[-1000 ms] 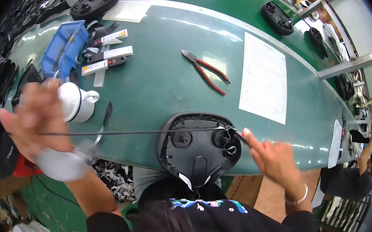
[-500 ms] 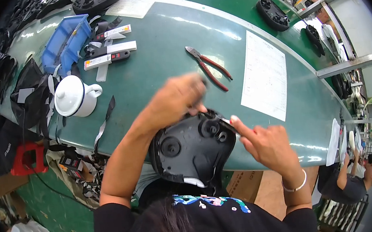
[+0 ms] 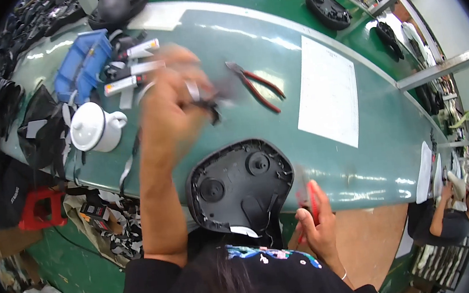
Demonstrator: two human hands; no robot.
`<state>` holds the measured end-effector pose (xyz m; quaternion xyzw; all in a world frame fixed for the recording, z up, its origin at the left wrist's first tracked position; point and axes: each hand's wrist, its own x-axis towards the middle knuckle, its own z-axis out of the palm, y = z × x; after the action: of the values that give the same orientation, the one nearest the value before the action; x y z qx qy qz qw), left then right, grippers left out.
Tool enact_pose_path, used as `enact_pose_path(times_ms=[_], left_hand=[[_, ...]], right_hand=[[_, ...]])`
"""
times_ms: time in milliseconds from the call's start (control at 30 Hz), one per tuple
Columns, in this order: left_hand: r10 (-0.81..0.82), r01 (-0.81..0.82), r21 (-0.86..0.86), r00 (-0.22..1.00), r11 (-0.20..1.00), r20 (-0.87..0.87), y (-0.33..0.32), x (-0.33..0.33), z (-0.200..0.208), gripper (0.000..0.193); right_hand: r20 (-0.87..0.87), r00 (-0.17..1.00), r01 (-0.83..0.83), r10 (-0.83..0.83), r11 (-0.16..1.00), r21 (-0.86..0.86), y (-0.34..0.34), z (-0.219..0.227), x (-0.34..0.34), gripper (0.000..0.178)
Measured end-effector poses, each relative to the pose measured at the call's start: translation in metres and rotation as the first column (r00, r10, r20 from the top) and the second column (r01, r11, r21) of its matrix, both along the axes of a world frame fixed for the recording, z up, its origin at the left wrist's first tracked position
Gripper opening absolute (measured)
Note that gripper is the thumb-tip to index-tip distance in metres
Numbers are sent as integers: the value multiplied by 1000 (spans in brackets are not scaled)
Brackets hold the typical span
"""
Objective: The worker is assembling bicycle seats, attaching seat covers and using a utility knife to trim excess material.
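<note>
We had the black, rounded, hollow plastic shell (image 3: pixel 233 189) lying open side up at the near edge of the glossy green table (image 3: pixel 328 165); how it was supported underneath, we could not tell. A white strip (image 3: pixel 244 231) sat along the shell's near rim.

Our left hand (image 3: pixel 173 104) was raised beyond the shell and to its left, fingers closed on a bunched dark scrap (image 3: pixel 206 102) with a pale patch, all blurred by motion. Our right hand (image 3: pixel 319 220) was just right of the shell, apart from it, fingers curled around a slim red tool (image 3: pixel 312 196) whose pale upper end was too blurred to make out.

Beyond the shell we had red-handled metal pliers (image 3: pixel 260 89); beyond it to the right, a white paper sheet (image 3: pixel 329 93); beyond it to the left, a white lidded mug (image 3: pixel 95 128) and a blue plastic bin (image 3: pixel 82 65).
</note>
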<state>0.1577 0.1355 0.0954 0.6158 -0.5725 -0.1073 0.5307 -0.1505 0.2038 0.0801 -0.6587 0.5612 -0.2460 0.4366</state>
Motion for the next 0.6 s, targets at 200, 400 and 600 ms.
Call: enact_pose_path(times_ms=[200,400,600], left_hand=[[-270,308,586,950,749,-154,6,3,-61,36],[-17,112,274,945,955,-326,-45,-8,-52,21],[-885,855,330,454,400,-105,-42,-50,-46,27]], right_hand=[[242,946,227,-216,974,-18,-50,-20,5,49],[444,838,482,-318,812,-328,-113,0,-10,40],[295,926,323,-236,901,-291,-229,-34,-8,51]])
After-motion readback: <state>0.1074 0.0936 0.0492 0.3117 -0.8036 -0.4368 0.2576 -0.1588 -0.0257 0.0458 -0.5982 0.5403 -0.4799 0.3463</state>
